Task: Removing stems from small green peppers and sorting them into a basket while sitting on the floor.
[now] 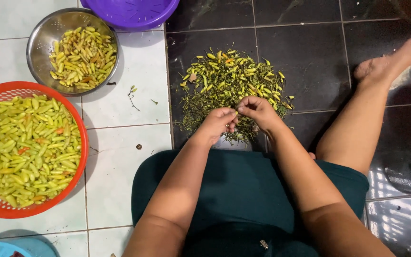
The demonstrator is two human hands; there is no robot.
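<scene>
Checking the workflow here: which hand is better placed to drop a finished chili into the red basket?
Probably the left hand: the red basket lies on that side, across bare white tile. The right hand would have to cross over it. Both pinch at the chili pile now.

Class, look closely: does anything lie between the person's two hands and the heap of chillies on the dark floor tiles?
Nothing visible does. The left hand and right hand meet at the near edge of the chilli heap, fingertips together.

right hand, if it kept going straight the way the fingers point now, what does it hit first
The right hand points toward the left hand, fingertips nearly meeting over the pile of chillies and stems. Going straight on, it would most likely meet the left hand's fingers first; whether they already touch is unclear.
</scene>
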